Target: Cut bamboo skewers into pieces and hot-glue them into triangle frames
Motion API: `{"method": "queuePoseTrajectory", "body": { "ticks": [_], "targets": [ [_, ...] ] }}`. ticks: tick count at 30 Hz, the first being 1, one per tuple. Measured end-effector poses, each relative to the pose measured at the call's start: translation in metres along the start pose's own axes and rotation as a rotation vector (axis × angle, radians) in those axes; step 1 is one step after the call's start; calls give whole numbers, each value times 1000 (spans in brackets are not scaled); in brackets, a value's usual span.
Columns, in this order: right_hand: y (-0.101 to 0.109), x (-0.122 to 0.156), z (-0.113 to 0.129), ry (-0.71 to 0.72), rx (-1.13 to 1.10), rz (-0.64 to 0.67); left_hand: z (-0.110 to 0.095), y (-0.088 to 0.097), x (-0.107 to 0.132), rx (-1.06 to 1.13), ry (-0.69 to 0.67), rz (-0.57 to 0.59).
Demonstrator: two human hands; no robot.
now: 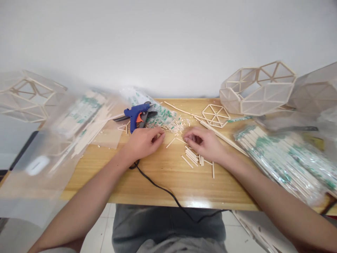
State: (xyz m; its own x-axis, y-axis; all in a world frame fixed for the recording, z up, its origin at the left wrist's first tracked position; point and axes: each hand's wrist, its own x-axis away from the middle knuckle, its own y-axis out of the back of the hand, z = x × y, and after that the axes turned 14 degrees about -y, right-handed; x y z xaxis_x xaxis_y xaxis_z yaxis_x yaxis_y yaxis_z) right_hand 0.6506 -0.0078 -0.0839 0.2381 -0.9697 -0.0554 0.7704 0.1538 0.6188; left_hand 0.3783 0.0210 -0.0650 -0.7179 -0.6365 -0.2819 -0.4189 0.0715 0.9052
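Two short sticks (pixel 171 142) form an angle right of one glue gun (pixel 136 115); we judge the step as stick layout, the next move calling for a light pinch. Our left hand (pixel 146 142) is just before the glue gun, our right hand (pixel 207 143) farther right; both curl thumb toward fingers, but we cannot tell whether they grip anything. Right of the glue gun we count one flat spoked frame (pixel 216 115).
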Motion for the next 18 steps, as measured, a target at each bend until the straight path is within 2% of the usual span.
{"method": "queuePoseTrajectory", "body": {
  "ticks": [18],
  "targets": [
    [1, 0, 2, -10, -9, 19, 1, -2, 1, 0, -19, -13]
  ]
}}
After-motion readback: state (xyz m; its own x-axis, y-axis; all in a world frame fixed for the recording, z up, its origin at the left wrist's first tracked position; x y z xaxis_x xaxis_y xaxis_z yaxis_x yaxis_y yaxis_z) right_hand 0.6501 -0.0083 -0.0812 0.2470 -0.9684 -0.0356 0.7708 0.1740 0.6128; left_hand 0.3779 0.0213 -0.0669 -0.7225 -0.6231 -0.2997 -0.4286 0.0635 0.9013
